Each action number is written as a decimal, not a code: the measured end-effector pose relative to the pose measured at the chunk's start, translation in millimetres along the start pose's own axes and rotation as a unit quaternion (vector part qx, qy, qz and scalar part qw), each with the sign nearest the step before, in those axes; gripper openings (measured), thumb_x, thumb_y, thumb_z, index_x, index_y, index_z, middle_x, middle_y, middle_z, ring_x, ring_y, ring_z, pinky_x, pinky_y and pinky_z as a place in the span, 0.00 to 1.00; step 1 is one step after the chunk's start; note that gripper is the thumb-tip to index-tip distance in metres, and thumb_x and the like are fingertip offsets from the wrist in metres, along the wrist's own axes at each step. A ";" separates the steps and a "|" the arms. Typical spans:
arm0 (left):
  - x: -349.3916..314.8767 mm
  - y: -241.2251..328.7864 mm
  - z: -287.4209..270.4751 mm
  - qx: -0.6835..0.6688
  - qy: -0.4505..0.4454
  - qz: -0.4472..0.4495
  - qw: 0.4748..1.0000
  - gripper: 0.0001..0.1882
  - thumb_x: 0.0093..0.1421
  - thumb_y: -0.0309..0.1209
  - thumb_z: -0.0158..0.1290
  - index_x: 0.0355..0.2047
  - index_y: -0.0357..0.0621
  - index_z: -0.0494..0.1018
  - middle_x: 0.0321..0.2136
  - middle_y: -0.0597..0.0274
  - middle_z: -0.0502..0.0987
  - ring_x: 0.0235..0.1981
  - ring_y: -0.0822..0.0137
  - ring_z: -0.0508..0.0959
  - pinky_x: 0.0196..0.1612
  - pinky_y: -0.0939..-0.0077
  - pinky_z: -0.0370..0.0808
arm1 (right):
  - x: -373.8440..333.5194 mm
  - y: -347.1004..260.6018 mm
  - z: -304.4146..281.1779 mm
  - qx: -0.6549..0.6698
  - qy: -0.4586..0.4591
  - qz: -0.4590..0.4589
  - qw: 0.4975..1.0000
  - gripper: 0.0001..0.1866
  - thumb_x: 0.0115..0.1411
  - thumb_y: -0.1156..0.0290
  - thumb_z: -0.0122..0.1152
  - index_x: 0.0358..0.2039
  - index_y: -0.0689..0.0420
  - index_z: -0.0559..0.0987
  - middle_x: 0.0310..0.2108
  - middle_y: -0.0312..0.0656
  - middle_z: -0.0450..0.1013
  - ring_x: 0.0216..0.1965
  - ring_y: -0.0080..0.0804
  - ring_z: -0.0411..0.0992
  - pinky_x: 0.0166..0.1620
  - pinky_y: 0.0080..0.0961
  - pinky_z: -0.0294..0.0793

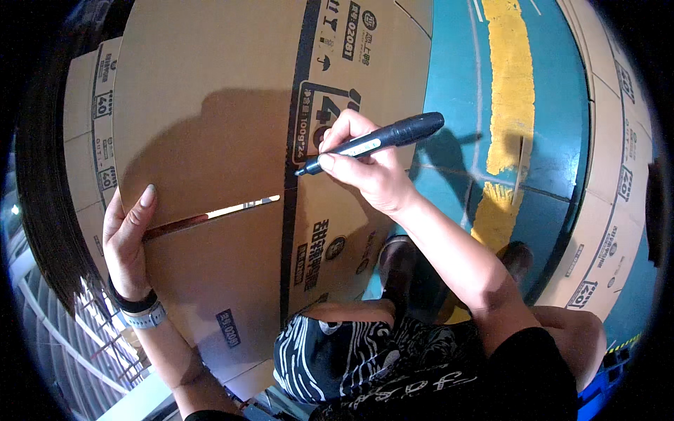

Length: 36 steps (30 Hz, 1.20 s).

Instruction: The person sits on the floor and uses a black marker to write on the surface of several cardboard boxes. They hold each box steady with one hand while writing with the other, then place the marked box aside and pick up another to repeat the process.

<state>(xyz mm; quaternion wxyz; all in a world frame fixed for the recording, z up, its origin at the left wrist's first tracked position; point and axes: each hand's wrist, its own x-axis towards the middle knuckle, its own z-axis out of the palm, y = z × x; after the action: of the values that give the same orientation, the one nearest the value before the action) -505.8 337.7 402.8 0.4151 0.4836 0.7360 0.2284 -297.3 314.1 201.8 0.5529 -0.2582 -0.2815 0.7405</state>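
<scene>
A large brown flattened cardboard box (203, 49) stands before me, with a dark stripe and black printing along its right part. My left hand (128, 242) is closed on its left edge, the thumb on the front face and the other fingers partly hidden behind. A narrow slot (242, 209) cuts across the board between my hands. In my right hand (375, 175) is a thick black marker pen (414, 129), held like a pencil. Its dark tip points left, close over the striped part of the board; whether it touches is hard to tell.
Stacked flat cartons (81, 105) rise at the far left, and another printed carton stack (611, 175) lines the right. Between them runs a teal floor (456, 91) with a worn yellow stripe (511, 77). My shoes (399, 256) are below. A blue crate (605, 386) sits at lower right.
</scene>
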 end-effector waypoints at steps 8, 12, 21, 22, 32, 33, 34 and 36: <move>-3.6 -1.2 0.3 0.007 0.014 0.017 1.000 0.20 0.54 0.33 0.48 0.45 0.35 0.63 0.38 0.59 0.71 0.40 0.71 0.69 0.46 0.80 0.62 | -8.6 0.3 13.4 -0.088 -0.044 -0.054 0.994 0.08 0.48 0.73 0.57 0.23 0.55 0.66 0.19 0.29 0.61 0.19 0.13 0.57 0.22 0.10 0.54; -3.6 -3.6 -1.5 0.012 0.017 0.024 0.999 0.19 0.54 0.31 0.48 0.45 0.36 0.64 0.37 0.61 0.71 0.39 0.72 0.69 0.45 0.81 0.62 | -11.0 4.4 14.3 -0.104 -0.046 -0.054 0.992 0.07 0.48 0.74 0.56 0.23 0.55 0.66 0.19 0.29 0.61 0.19 0.13 0.57 0.23 0.10 0.55; -3.4 -8.4 -8.7 0.012 0.004 0.022 1.000 0.16 0.54 0.31 0.49 0.43 0.39 0.66 0.34 0.64 0.72 0.36 0.76 0.70 0.42 0.84 0.64 | -9.8 12.2 21.5 -0.161 -0.010 -0.098 0.982 0.11 0.46 0.70 0.58 0.19 0.56 0.64 0.16 0.29 0.59 0.18 0.14 0.57 0.21 0.14 0.55; -3.8 -8.6 -9.0 0.010 0.006 0.015 1.000 0.16 0.54 0.31 0.49 0.42 0.39 0.66 0.34 0.64 0.73 0.36 0.76 0.70 0.42 0.84 0.65 | -10.0 12.6 22.0 -0.161 -0.012 -0.096 0.982 0.11 0.46 0.70 0.58 0.19 0.56 0.64 0.17 0.29 0.59 0.18 0.14 0.57 0.21 0.14 0.55; -2.9 -11.1 -12.0 -0.018 -0.008 0.012 1.000 0.18 0.54 0.32 0.48 0.45 0.38 0.65 0.36 0.63 0.72 0.38 0.74 0.70 0.44 0.83 0.65 | -11.8 11.5 21.1 -0.173 -0.053 -0.090 0.979 0.06 0.48 0.75 0.55 0.22 0.55 0.66 0.19 0.30 0.61 0.19 0.13 0.58 0.22 0.12 0.56; -3.6 -9.4 -11.4 -0.020 -0.009 0.004 1.000 0.18 0.55 0.32 0.48 0.45 0.38 0.64 0.36 0.63 0.72 0.39 0.74 0.70 0.44 0.83 0.64 | -11.8 11.9 21.3 -0.173 -0.054 -0.093 0.979 0.06 0.48 0.75 0.55 0.22 0.55 0.66 0.19 0.30 0.61 0.19 0.13 0.58 0.22 0.12 0.56; -4.2 -8.4 -11.2 -0.022 -0.010 -0.004 1.000 0.19 0.55 0.32 0.48 0.46 0.38 0.64 0.36 0.62 0.72 0.39 0.74 0.70 0.44 0.82 0.64 | -11.8 12.3 21.7 -0.167 -0.055 -0.092 0.980 0.06 0.48 0.75 0.55 0.22 0.55 0.66 0.19 0.30 0.61 0.19 0.13 0.58 0.22 0.11 0.56; -4.5 -8.4 -12.1 -0.019 -0.007 -0.003 1.000 0.19 0.55 0.32 0.48 0.46 0.38 0.64 0.37 0.62 0.72 0.39 0.74 0.70 0.44 0.82 0.64 | -11.6 12.9 22.4 -0.155 -0.056 -0.090 0.982 0.06 0.48 0.75 0.55 0.22 0.55 0.66 0.19 0.30 0.62 0.19 0.13 0.58 0.22 0.11 0.56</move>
<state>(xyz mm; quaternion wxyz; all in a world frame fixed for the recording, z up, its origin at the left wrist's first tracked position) -519.4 330.8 405.0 0.4299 0.4748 0.7301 0.2381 -318.6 297.1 209.4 0.5537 -0.2725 -0.4460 0.6483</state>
